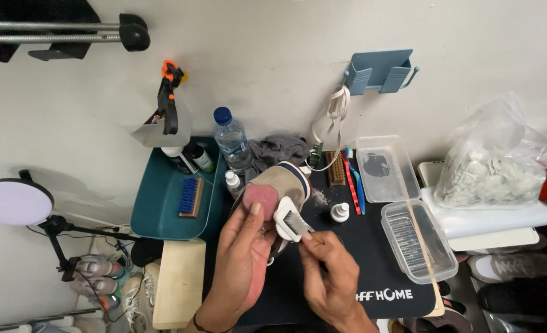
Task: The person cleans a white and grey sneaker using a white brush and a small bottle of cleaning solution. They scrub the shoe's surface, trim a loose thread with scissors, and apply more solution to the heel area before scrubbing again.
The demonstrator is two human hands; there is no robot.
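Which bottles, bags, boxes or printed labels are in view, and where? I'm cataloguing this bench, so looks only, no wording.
Water bottle: clear, blue cap, behind the shoe.
Plastic bag: clear, crumpled, pale pieces inside, far right.
Two clear boxes: rectangular, right of the mat.
Small white bottle: on the mat.
Black mat: white lettering at its near edge.

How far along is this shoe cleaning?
Set out: bottle, brushes, a mat. In hand: the left hand holds a shoe, sole up; the right hand presses a white brush to its heel. Left: cannot tell; more shoes sit on the floor.
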